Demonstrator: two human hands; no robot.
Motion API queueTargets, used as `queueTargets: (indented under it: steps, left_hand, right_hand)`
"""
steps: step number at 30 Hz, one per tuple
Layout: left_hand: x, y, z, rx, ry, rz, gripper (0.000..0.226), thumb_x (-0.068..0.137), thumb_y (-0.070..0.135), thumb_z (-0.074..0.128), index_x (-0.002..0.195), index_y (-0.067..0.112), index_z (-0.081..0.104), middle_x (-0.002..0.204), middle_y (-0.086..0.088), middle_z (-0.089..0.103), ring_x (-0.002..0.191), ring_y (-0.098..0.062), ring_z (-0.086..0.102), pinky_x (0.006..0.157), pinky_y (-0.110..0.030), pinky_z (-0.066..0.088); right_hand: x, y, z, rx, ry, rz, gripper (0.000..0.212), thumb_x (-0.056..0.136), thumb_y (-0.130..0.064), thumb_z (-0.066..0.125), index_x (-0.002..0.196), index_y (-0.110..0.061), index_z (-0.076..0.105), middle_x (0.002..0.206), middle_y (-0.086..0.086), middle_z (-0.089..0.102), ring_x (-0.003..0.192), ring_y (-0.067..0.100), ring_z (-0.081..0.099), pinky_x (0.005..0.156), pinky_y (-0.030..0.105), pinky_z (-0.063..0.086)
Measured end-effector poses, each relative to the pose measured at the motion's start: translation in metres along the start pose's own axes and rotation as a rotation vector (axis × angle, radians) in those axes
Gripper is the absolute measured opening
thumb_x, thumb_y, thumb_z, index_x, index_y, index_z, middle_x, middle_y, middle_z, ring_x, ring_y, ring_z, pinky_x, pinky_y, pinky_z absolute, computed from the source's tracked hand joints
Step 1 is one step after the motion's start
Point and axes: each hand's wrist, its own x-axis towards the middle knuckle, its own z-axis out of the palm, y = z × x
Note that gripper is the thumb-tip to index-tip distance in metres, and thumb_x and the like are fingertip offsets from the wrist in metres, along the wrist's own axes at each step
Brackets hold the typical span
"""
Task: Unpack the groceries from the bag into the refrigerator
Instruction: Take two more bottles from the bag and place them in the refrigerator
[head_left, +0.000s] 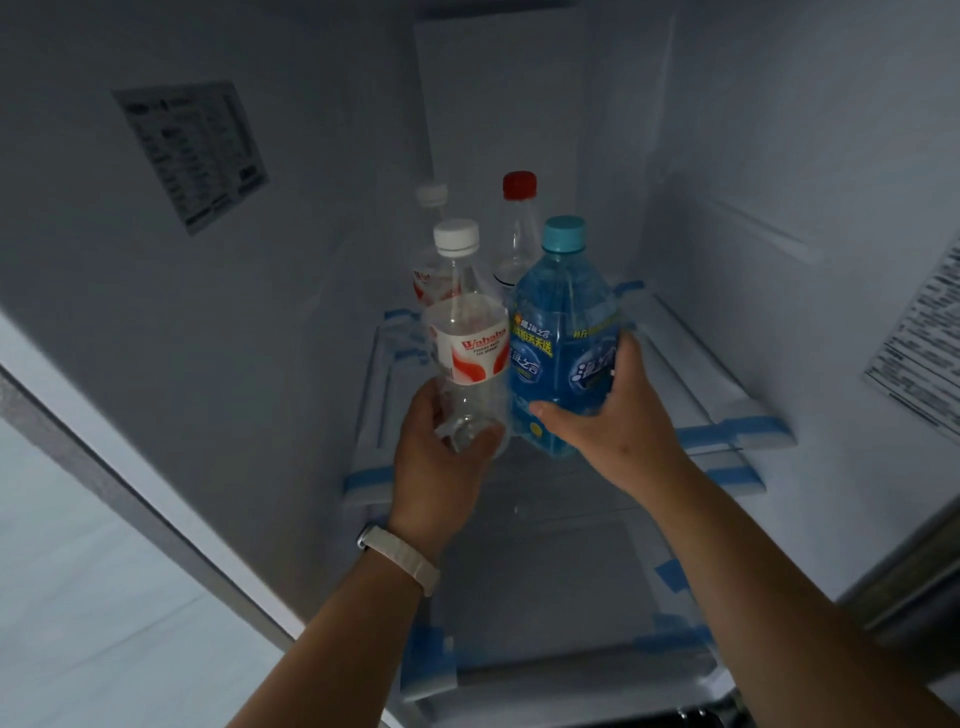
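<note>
My left hand is wrapped around the lower part of a clear bottle with a white cap; my right hand is wrapped around a blue bottle with a teal cap. I hold both inside the refrigerator above the glass shelf, not yet set down. Two bottles already stand at the back: a white-capped one and a red-capped one. By my judgement, unpacking is partly done. The bag is out of view, so what remains is unknown. The rear bottles are partly hidden, and the wall sticker is unreadable.
</note>
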Motion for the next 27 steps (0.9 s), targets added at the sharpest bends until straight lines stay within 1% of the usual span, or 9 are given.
queueTargets:
  steps: [3, 5, 8, 10, 13, 17, 22, 25, 27]
  left_hand:
    - [0.004, 0.0, 0.0, 0.011, 0.003, 0.003, 0.053, 0.084, 0.003, 0.075, 0.128, 0.018, 0.051, 0.109, 0.019, 0.06, 0.088, 0.022, 0.057, 0.07, -0.001, 0.045]
    - [0.007, 0.0, -0.001, 0.039, 0.009, 0.005, 0.05, 0.084, 0.004, 0.076, 0.123, 0.023, 0.05, 0.106, 0.023, 0.057, 0.085, 0.027, 0.054, 0.068, 0.002, 0.042]
    - [0.015, -0.002, -0.002, 0.084, 0.037, -0.004, 0.051, 0.083, 0.01, 0.078, 0.116, 0.03, 0.045, 0.101, 0.028, 0.052, 0.082, 0.031, 0.05, 0.067, 0.005, 0.04]
    - [0.021, -0.004, -0.003, 0.098, 0.056, -0.022, 0.052, 0.082, 0.014, 0.079, 0.116, 0.032, 0.044, 0.102, 0.027, 0.052, 0.084, 0.029, 0.049, 0.068, 0.004, 0.04]
    - [0.03, -0.006, -0.002, 0.099, 0.071, -0.037, 0.05, 0.082, 0.016, 0.079, 0.112, 0.035, 0.043, 0.101, 0.028, 0.051, 0.083, 0.028, 0.048, 0.068, 0.003, 0.039]
    - [0.037, -0.007, 0.002, 0.064, 0.083, -0.069, 0.052, 0.084, 0.018, 0.077, 0.12, 0.033, 0.043, 0.107, 0.022, 0.051, 0.094, 0.01, 0.051, 0.075, -0.004, 0.038]
    - [0.044, -0.01, 0.005, 0.063, 0.106, -0.06, 0.047, 0.086, 0.014, 0.075, 0.116, 0.032, 0.043, 0.103, 0.025, 0.051, 0.091, 0.012, 0.053, 0.066, 0.002, 0.04]
    - [0.042, -0.009, 0.006, 0.064, 0.114, -0.074, 0.054, 0.086, 0.017, 0.075, 0.127, 0.029, 0.044, 0.112, 0.017, 0.052, 0.1, -0.002, 0.054, 0.075, -0.007, 0.041]
    - [0.04, -0.006, 0.006, 0.039, 0.112, -0.101, 0.072, 0.086, 0.017, 0.075, 0.144, 0.021, 0.035, 0.121, 0.013, 0.047, 0.105, -0.002, 0.049, 0.077, -0.007, 0.041]
  right_hand:
    - [-0.004, 0.006, 0.001, -0.051, 0.005, 0.025, 0.076, 0.068, -0.031, 0.088, 0.121, -0.04, 0.034, 0.109, -0.029, 0.056, 0.094, -0.022, 0.055, 0.072, 0.0, 0.044]
    - [-0.002, 0.008, 0.002, -0.067, 0.017, 0.033, 0.076, 0.067, -0.035, 0.087, 0.12, -0.042, 0.033, 0.108, -0.031, 0.056, 0.094, -0.02, 0.056, 0.072, 0.001, 0.045]
    - [0.004, 0.012, 0.006, -0.063, 0.022, 0.044, 0.076, 0.067, -0.035, 0.088, 0.122, -0.039, 0.035, 0.11, -0.028, 0.058, 0.1, -0.011, 0.06, 0.08, 0.01, 0.048]
    - [0.009, 0.014, 0.01, -0.056, 0.032, 0.041, 0.076, 0.067, -0.035, 0.088, 0.123, -0.037, 0.036, 0.11, -0.027, 0.058, 0.1, -0.01, 0.06, 0.08, 0.011, 0.049]
    - [0.017, 0.014, 0.016, -0.053, 0.054, 0.033, 0.077, 0.067, -0.034, 0.088, 0.124, -0.035, 0.037, 0.112, -0.024, 0.058, 0.099, -0.012, 0.059, 0.076, 0.005, 0.046]
    - [0.029, 0.016, 0.025, -0.056, 0.073, 0.02, 0.075, 0.067, -0.032, 0.088, 0.122, -0.035, 0.037, 0.115, -0.018, 0.058, 0.1, -0.012, 0.057, 0.076, 0.004, 0.045]
    - [0.036, 0.018, 0.03, -0.045, 0.082, 0.016, 0.073, 0.068, -0.029, 0.088, 0.121, -0.034, 0.037, 0.115, -0.017, 0.058, 0.099, -0.015, 0.056, 0.076, 0.001, 0.043]
    - [0.035, 0.018, 0.028, -0.048, 0.061, 0.018, 0.075, 0.069, -0.032, 0.087, 0.127, -0.03, 0.038, 0.119, -0.015, 0.058, 0.104, -0.008, 0.057, 0.079, 0.005, 0.045]
    - [0.034, 0.015, 0.026, -0.058, 0.032, 0.025, 0.079, 0.072, -0.034, 0.085, 0.133, -0.025, 0.036, 0.123, -0.014, 0.057, 0.108, -0.003, 0.057, 0.083, 0.008, 0.046]
